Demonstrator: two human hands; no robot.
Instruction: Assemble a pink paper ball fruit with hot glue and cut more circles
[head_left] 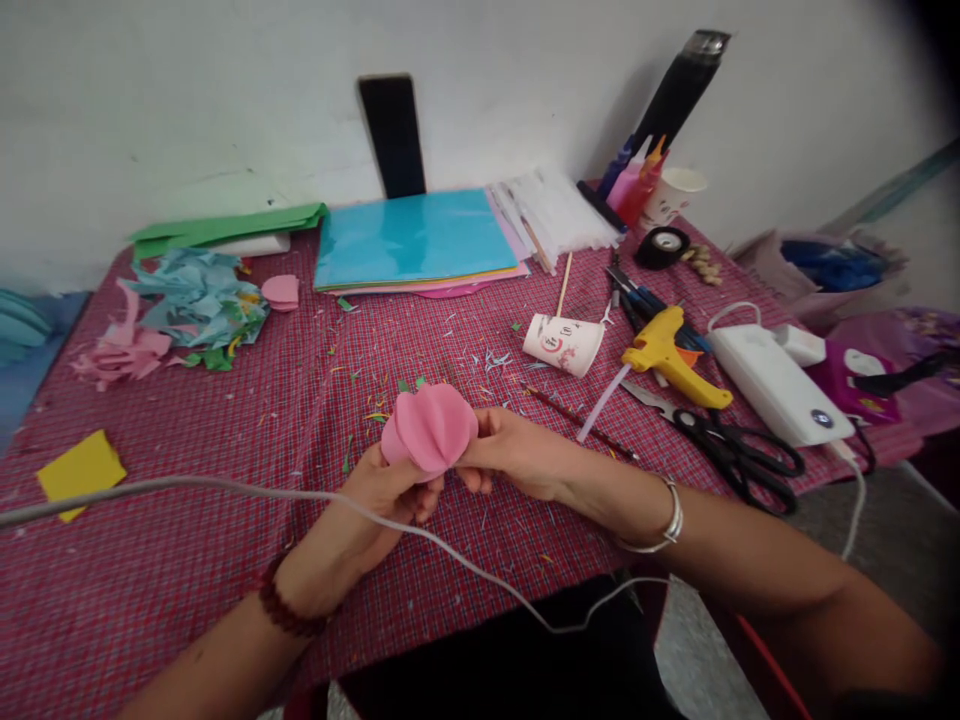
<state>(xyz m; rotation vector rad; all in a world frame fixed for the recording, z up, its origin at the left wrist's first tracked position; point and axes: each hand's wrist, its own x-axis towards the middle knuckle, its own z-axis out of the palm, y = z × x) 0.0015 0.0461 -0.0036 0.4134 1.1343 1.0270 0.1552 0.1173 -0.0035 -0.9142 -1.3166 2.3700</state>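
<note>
On the left of the counter (300,390), a yellow paper (82,470) lies flat. Past it sit pink scraps (124,350), blue scraps (199,300) and a small pink paper stack (280,293). Next comes the left hand (375,490), its thumb and fingers pinching the low left edge of a pink paper ball (420,428). The ball is up and to the right of this hand. It looks about as wide as it is tall, so no long side shows, but its folds point away from the person. The right hand (517,455) pinches its low right edge, so both hands are just as near. Further right, a paper cup (564,345) lies on its side, then a yellow glue gun (667,355) and black scissors (720,445).
</note>
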